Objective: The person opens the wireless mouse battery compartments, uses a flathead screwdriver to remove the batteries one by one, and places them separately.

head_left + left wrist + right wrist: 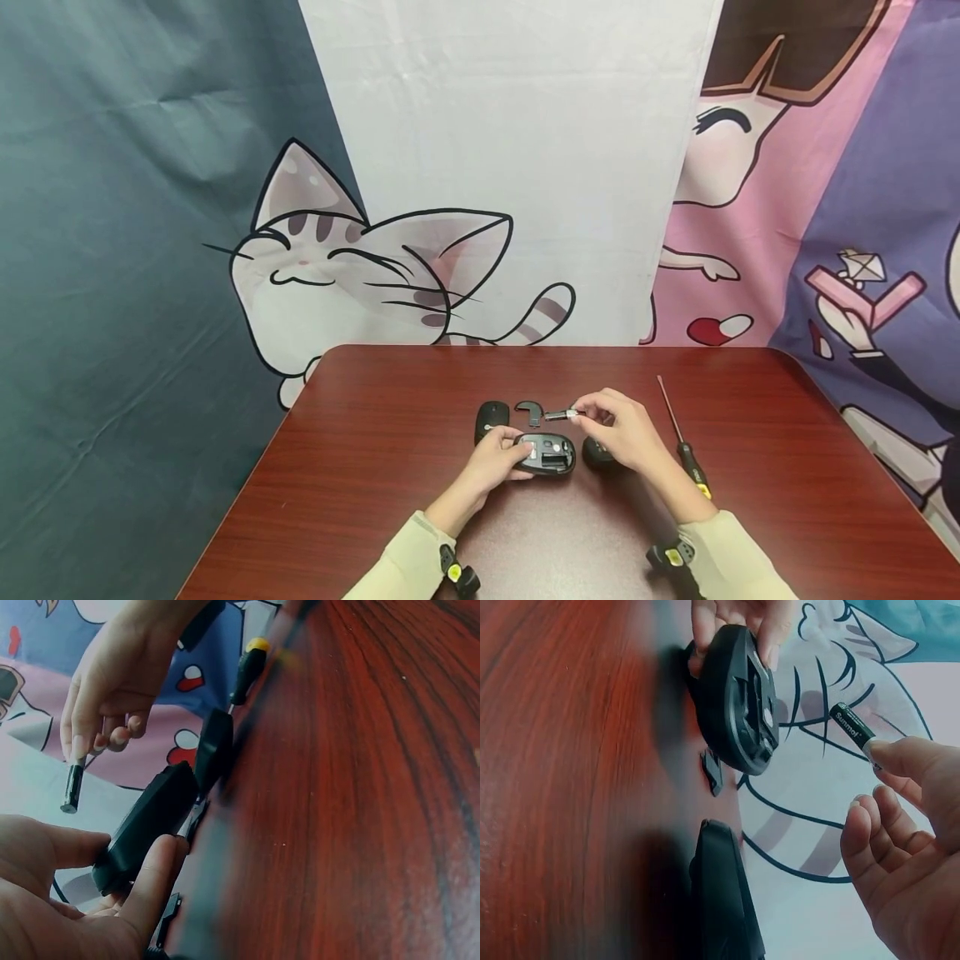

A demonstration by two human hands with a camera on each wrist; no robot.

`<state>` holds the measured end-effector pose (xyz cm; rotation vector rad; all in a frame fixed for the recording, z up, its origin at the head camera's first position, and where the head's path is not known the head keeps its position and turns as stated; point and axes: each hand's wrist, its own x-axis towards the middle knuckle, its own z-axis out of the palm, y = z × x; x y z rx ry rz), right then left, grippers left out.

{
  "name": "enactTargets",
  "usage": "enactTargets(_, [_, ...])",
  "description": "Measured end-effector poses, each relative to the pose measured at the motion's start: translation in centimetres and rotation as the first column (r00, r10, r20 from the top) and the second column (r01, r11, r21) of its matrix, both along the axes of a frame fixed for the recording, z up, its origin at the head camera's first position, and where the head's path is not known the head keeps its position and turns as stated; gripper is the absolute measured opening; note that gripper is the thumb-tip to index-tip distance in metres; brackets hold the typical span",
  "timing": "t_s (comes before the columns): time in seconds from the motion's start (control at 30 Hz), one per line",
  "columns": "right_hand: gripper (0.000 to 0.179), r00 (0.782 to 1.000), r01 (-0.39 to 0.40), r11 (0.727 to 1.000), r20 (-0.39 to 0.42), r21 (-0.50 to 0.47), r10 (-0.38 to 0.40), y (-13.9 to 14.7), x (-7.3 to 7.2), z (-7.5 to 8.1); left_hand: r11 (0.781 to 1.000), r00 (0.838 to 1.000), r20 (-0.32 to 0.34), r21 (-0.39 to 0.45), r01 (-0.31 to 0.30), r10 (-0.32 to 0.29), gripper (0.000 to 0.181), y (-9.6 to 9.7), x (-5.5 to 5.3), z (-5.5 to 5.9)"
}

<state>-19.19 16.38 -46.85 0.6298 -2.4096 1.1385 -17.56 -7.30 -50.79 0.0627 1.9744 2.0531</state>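
My left hand (491, 460) grips a black computer mouse (546, 442) by one end, its underside turned up and its battery compartment uncovered. Between thumb and fingertips, my right hand (621, 427) pinches a small cylindrical battery (561, 414) marked "Sunmol". In the right wrist view the battery (852, 727) is apart from the mouse (731, 697), held off to its side. A curved black battery cover (531, 412) lies on the table beyond the held mouse.
A second black mouse (492, 417) lies behind the left hand. Another black mouse (596, 454) sits partly under the right hand. To the right lies a screwdriver (688, 463) with a black and yellow handle. The reddish-brown table (360, 467) ends at a printed cloth backdrop (510, 125).
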Motion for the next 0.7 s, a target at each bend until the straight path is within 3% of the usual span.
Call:
enactTargets(0.3, [0.015, 0.996, 0.038, 0.999, 0.074, 0.037, -0.040, 0.1, -1.2, -0.3, 0.999, 1.000, -0.004, -0.033, 0.009, -0.009, 0.034, 0.1, 0.1, 0.0])
enactTargets(0.7, [0.009, 0.983, 0.056, 0.993, 0.170, 0.105, -0.073, 0.4, -2.8, -1.1, 0.998, 1.000, -0.001, -0.055, -0.004, 0.004, 0.032, 0.6, -0.5, -0.8])
